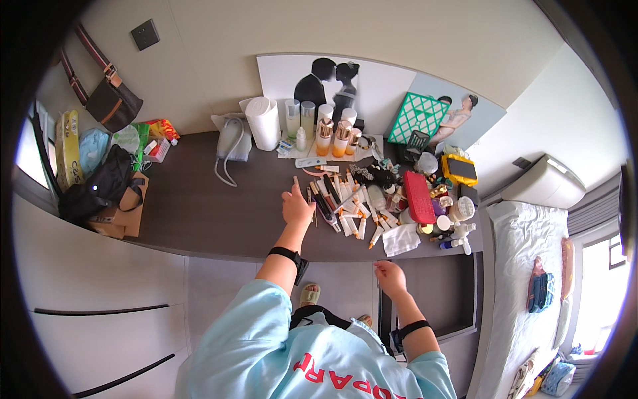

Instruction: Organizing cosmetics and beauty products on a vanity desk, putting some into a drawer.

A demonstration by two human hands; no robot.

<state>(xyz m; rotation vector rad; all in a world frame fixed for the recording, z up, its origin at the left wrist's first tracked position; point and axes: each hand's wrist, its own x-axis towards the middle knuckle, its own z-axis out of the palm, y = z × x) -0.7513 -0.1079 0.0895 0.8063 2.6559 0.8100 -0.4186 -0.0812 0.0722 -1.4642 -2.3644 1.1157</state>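
My left hand (pixel 297 207) is over the dark desktop (pixel 214 209), its index finger pointing toward the wall and its thumb beside a thin pencil-like stick (pixel 315 212). Whether it touches the stick cannot be told. Right of it lie dark cosmetic pens (pixel 325 197) and many small white tubes with orange tips (pixel 362 228). My right hand (pixel 391 279) hangs in front of the desk edge above an open drawer (pixel 438 294), fingers curled, with nothing visible in it. A red case (pixel 419 198) lies among jars at the right, near a white cloth (pixel 401 240).
Orange-and-white bottles (pixel 342 139) and a paper towel roll (pixel 263 123) stand at the back. A grey pouch with a cable (pixel 234 142) lies left of the roll. A black bag (pixel 107 187) and a cardboard box (pixel 134 214) fill the left end. A green lattice basket (pixel 417 118) leans behind.
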